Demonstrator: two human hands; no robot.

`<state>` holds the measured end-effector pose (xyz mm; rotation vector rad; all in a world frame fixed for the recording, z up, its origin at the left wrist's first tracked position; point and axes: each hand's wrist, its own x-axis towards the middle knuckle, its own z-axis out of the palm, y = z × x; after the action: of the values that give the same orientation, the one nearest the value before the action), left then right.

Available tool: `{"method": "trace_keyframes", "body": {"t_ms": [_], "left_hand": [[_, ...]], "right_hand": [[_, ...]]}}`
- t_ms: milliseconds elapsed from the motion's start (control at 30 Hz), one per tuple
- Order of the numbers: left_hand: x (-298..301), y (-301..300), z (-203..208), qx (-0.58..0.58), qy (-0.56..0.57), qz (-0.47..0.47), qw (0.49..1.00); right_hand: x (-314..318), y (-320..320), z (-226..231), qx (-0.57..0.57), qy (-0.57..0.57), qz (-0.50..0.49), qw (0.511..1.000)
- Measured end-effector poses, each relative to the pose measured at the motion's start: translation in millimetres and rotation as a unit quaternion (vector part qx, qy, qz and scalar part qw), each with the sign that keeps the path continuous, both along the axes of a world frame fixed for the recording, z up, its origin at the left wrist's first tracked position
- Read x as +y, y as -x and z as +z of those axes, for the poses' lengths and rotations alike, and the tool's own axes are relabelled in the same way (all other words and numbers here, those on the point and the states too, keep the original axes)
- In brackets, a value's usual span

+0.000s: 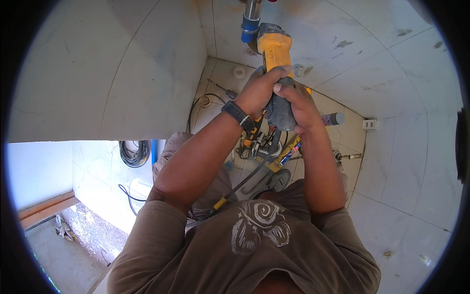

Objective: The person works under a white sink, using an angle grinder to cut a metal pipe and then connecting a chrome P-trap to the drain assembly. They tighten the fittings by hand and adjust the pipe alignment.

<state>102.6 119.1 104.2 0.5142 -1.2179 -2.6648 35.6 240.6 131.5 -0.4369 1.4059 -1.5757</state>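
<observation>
Both my hands are wrapped round a corded yellow and dark grey angle grinder [275, 49], held upright with its head pointing away from me. My left hand [258, 90], with a watch at the wrist, grips the body from the left. From the right, my right hand [302, 105] closes round the dark rear handle. The grinder's head is close to a blue-ended metal pipe [250, 27] at the wall; I cannot tell whether they touch. No disc is visible from here. A black cord [257, 169] runs from the handle down toward my body.
Tools lie jumbled on the tiled floor below my hands, with a drill bit [216, 85], a white tape roll [239, 72] and a grey-capped cylinder [335, 119] around them. Tiled walls close in ahead and right, near a white socket box [370, 124]. Coiled cable [134, 153] hangs left.
</observation>
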Motion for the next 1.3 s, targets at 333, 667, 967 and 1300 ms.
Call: {"method": "trace_keyframes", "body": {"t_ms": [333,667,967,1300], "left_hand": [[-0.6,8.2,0.5,0.006,-0.001,0.025,1.000],[-3.0,15.8,-4.6,0.010,0.002,0.030,1.000],[3.1,9.3,-4.5,0.003,0.013,0.029,0.999],[13.8,-16.1,0.4,-0.024,0.031,0.007,0.999]], "right_hand": [[-2.7,12.7,-3.3,0.013,-0.011,0.006,1.000],[-5.1,18.8,-6.0,-0.009,0.007,0.011,1.000],[-0.2,11.9,-3.4,-0.004,0.022,0.023,0.999],[15.1,-10.9,-4.4,-0.014,-0.021,0.005,1.000]]}}
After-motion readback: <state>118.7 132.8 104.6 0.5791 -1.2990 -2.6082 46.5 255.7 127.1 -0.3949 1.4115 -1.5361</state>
